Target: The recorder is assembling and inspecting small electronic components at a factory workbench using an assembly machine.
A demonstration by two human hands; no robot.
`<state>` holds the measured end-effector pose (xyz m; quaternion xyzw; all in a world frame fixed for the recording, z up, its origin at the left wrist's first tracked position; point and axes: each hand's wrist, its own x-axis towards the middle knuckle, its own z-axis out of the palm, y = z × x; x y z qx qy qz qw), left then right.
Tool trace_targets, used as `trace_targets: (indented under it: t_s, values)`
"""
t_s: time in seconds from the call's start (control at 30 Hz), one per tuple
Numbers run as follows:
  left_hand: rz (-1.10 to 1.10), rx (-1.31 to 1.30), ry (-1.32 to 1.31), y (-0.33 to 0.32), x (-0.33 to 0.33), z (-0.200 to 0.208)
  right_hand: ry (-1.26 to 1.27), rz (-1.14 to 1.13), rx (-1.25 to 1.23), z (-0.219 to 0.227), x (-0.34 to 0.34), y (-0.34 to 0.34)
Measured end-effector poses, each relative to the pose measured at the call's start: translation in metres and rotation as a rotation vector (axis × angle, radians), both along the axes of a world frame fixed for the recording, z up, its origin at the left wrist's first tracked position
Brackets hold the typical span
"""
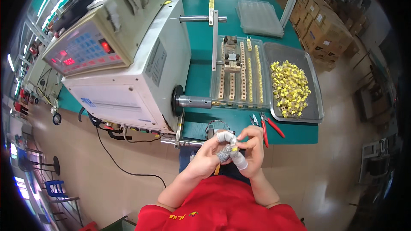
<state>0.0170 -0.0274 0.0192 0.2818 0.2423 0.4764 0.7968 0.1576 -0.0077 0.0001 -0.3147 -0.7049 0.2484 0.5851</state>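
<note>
A: What is held in the hands?

B: A small yellow part [234, 148] is pinched between the fingertips of the left hand [208, 159] and the right hand [252, 152], close in front of the chest and just off the near edge of the green table [201, 77]. Both hands are curled and pressed together around it. White tape is wrapped round several fingertips, and something grey is seen between the hands, though what it is cannot be told.

A: How can the part be expected to handle?

B: It is judged to be very light and stiff, like the yellow pieces heaped on the metal tray [316, 98]. Thin pins or fine wire may be carried on it, so it is probably easily bent or damaged if squeezed hard.

A: Where should it be taken hold of?

B: It is best gripped by its flat sides, with fingertips only, and kept clear of any thin legs. It could easily be dropped, being so small.

A: What else lies close by?

B: Red-handled pliers [269, 124] are laid at the table edge, a clear tray [216, 98] of rows of parts is set beside the white machine [141, 81].
</note>
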Motion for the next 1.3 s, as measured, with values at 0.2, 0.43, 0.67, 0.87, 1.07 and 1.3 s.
trace_targets:
  t_s: [0.2, 0.43, 0.67, 0.87, 1.07, 1.3]
  values:
    - [0.071, 0.119, 0.272, 0.032, 0.008, -0.009, 0.386, 0.221, -0.355, -0.021, -0.003, 0.02]
    - [-0.017, -0.08, 0.052, 0.05, -0.001, -0.011, 0.409, 0.309, -0.433, -0.023, -0.002, 0.033]
    - [0.006, -0.067, 0.154, 0.06, -0.001, -0.012, 0.412, 0.324, -0.435, -0.024, -0.001, 0.045]
    - [0.059, 0.067, 0.316, 0.065, -0.002, -0.009, 0.496, 0.387, -0.522, -0.018, -0.005, 0.054]
    - [0.138, 0.173, 0.426, 0.068, 0.0, -0.011, 0.458, 0.287, -0.538, -0.007, -0.009, 0.055]
    - [0.142, 0.298, 0.513, 0.065, 0.001, -0.008, 0.455, 0.258, -0.563, -0.006, -0.005, 0.049]
